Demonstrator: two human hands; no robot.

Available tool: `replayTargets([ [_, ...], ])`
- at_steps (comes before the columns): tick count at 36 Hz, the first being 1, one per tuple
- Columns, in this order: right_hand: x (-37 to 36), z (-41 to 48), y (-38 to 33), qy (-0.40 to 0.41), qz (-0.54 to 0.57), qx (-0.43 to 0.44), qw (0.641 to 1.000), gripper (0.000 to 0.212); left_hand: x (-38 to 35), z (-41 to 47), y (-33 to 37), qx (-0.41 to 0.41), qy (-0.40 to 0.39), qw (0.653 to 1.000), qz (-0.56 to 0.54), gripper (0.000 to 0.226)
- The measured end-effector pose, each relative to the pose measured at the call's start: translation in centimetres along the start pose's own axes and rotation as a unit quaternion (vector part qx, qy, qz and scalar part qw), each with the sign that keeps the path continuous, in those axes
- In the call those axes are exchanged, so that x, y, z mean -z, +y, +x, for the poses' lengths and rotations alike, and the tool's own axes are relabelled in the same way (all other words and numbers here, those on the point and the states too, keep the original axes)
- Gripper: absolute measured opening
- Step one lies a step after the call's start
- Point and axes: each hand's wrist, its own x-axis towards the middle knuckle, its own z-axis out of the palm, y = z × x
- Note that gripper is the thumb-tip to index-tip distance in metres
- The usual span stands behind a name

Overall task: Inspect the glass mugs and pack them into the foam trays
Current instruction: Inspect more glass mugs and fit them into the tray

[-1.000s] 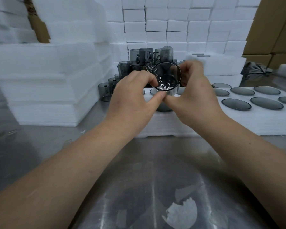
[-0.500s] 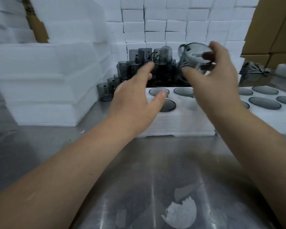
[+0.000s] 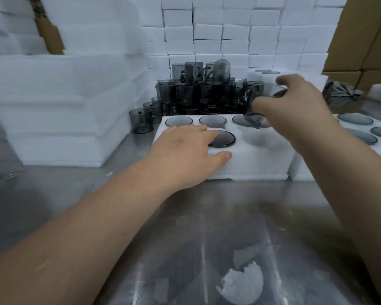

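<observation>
Mug [image 3: 260, 100], tilted base-down, is held in the right grip [image 3: 299, 106] over the tray [image 3: 251, 164], far right. Empty slot [image 3: 264, 139] lies just nearer, it seems. Left grip [image 3: 185, 150] lies flat, holding nothing, on the tray's left.

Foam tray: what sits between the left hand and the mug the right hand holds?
Head view: one seated mug in the foam tray, by the fingertips of the left hand; then bare foam up to the held mug in the right hand.
</observation>
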Motion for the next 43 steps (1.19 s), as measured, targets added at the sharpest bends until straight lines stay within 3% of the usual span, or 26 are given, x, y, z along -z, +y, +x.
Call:
replayTargets([
  [5,0.1,0.2,0.3,-0.061,-0.059,0.017,0.996,0.028,-0.1,0.0,0.0,0.0,0.004,1.0,0.0,0.054],
  [12,-0.1,0.6,0.6,-0.104,-0.103,0.018,0.989,0.048,0.0,0.0,0.0,-0.007,0.002,1.0,0.003,0.055],
  [25,0.1,0.0,0.1,-0.086,-0.14,0.019,0.986,0.032,0.2,0.0,0.1,-0.008,0.006,1.0,0.012,0.054],
  [43,-0.2,0.0,0.2,-0.072,-0.237,0.035,0.968,0.034,0.0,0.0,0.1,-0.005,-0.001,1.0,0.011,0.066],
])
